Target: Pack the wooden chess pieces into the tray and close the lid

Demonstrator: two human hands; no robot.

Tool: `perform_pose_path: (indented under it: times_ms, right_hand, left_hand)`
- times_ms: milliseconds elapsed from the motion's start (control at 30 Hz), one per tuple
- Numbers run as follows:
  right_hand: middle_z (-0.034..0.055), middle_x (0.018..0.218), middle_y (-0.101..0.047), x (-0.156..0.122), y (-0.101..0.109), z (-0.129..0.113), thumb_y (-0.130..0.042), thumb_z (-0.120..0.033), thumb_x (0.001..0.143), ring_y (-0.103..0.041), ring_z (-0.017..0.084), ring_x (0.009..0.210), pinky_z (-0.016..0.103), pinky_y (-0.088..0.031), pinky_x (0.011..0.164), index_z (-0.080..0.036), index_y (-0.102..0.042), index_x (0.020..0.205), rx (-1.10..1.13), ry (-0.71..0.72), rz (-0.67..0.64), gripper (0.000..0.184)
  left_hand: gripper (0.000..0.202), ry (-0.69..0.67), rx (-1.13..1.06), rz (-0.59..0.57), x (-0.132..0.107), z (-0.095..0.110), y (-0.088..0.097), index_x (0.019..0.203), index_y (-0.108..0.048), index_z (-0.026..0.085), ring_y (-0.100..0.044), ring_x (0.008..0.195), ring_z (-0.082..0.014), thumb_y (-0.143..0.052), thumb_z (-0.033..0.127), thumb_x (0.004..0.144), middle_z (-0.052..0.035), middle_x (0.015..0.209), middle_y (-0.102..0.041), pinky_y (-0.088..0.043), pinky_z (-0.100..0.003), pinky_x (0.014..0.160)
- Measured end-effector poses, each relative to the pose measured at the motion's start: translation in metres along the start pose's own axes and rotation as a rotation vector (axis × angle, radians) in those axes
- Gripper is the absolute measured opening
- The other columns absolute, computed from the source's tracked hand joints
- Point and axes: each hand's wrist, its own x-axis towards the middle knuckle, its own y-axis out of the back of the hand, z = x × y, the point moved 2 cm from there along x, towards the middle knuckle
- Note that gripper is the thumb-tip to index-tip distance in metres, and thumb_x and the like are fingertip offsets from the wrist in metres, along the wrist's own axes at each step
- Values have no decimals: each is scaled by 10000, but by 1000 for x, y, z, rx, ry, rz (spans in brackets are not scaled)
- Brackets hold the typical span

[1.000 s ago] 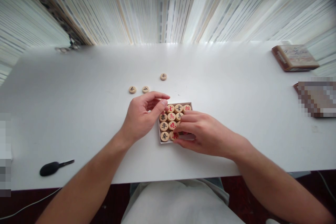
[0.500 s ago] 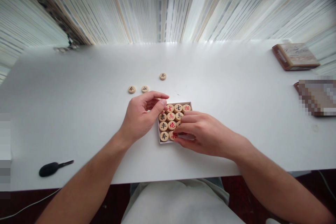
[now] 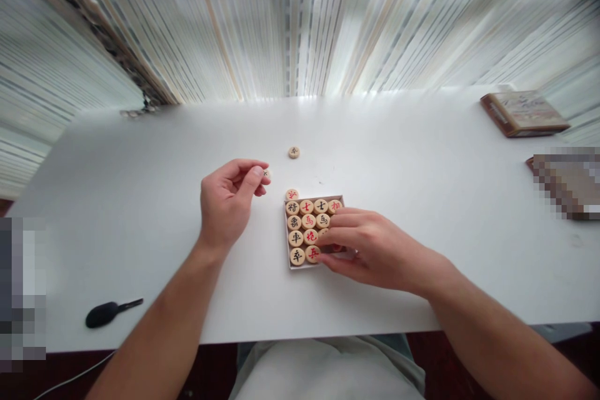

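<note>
A small shallow box (image 3: 287, 244) on the white table (image 3: 398, 156) holds several round wooden chess discs (image 3: 307, 222) with black or red characters. My right hand (image 3: 360, 244) lies over the box's right side, fingers curled and pressed on the discs there. My left hand (image 3: 227, 200) hovers left of the box, thumb and fingers pinched round a disc (image 3: 266, 173) that only partly shows. One disc (image 3: 292, 194) sits just behind the box. Another (image 3: 294, 152) lies alone farther back.
A brown box (image 3: 522, 112) lies at the table's far right, with a blurred brown thing (image 3: 567, 181) nearer. A black object with a thin stem (image 3: 107, 312) rests by the front left edge. Striped curtains hang behind.
My left hand moved left and away from the box to the loose discs, and now pinches one. A red-marked disc now lies just behind the box. My right hand stayed on the box.
</note>
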Motion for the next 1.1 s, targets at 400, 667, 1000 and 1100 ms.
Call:
perform_pose_path:
  times_ms: [400, 667, 1000, 1100]
  right_hand:
    - [19, 758, -754, -2, 19, 47, -697, -179, 967, -615, 136, 638, 267, -454, 590, -177, -806, 910, -101, -187, 481, 123]
    - [50, 800, -812, -2, 15, 72, -714, -279, 930, -635, 161, 636, 306, -489, 627, -178, -850, 913, -23, -379, 619, 170]
    - [63, 784, -808, -3, 5, 93, -717, -372, 923, -680, 188, 662, 318, -490, 635, -173, -845, 898, 68, -483, 614, 238]
    - [65, 774, -801, -3, 4, 100, -713, -402, 931, -677, 190, 665, 314, -482, 621, -166, -842, 901, 93, -511, 619, 270]
  left_hand:
    - [171, -65, 420, 249, 34, -38, 38, 941, -836, 215, -704, 751, -161, -719, 328, 887, -27, 880, -808, -548, -274, 723]
    - [319, 53, 591, 160, 40, -58, 41, 1132, -822, 211, -691, 861, -192, -763, 347, 850, -76, 1116, -787, -574, -335, 849]
    - [513, 93, 753, -40, 41, -55, 45, 1350, -758, 170, -716, 1146, -286, -748, 256, 844, -143, 1326, -711, -560, -451, 1119]
    - [539, 85, 777, -88, 39, -53, 47, 1347, -766, 178, -701, 1206, -300, -774, 240, 811, -138, 1339, -692, -516, -451, 1183]
